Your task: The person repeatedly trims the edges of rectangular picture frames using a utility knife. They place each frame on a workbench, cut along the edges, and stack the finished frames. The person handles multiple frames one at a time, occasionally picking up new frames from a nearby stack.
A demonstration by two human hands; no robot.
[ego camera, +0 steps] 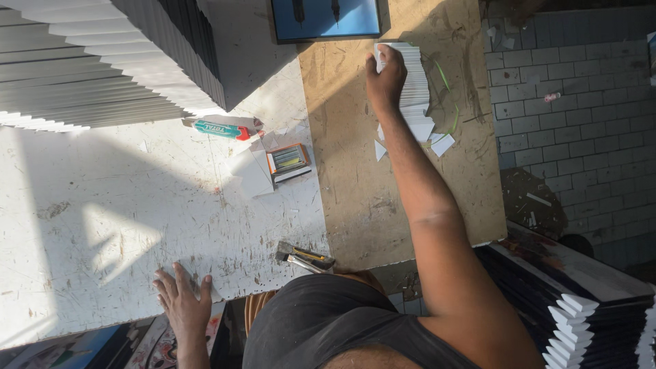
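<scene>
Couple of small packages on the white bench

A long teal-and-red tube pack (222,129) lies under the stacked white boards; just right of it, a little orange-edged box (288,163) with grey-yellow contents.

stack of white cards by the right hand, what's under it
The stack of white cards lies on the brown board, with loose white triangle scraps at its near end. The right hand covers its left edge, so what lies beneath there is hidden.

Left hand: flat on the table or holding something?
Flat and empty: the left hand lies palm down, fingers spread, on the white table near its edge.
</scene>
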